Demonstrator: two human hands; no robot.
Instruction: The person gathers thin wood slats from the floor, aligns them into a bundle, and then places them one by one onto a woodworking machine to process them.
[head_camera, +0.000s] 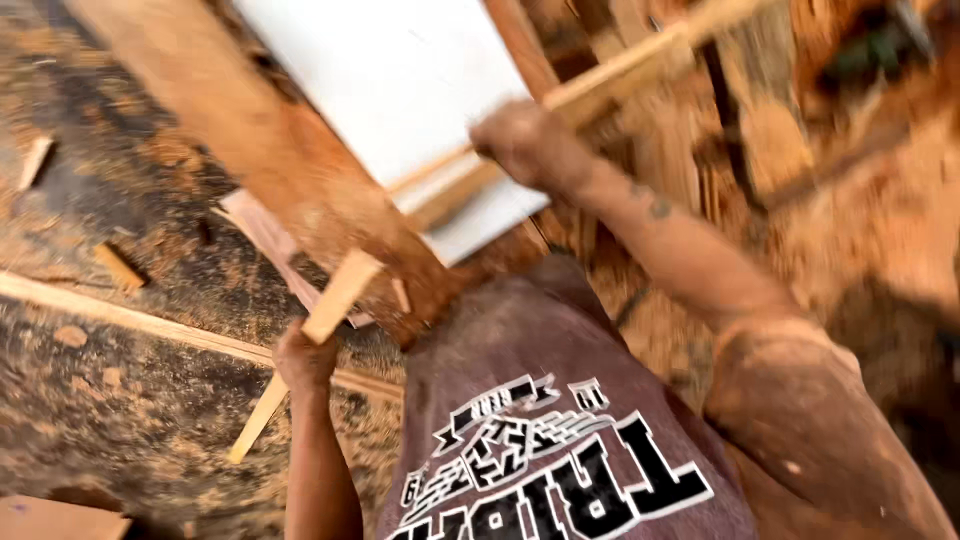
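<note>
The left hand is closed around a short pale wooden strip held low beside a broad reddish plank, while the right hand is clenched on a long wooden slat lying across a white panel above the sawdust-strewn floor.

A white panel leans far centre beside a broad brown plank, with wood offcuts scattered on the sawdust-covered floor at left.
</note>
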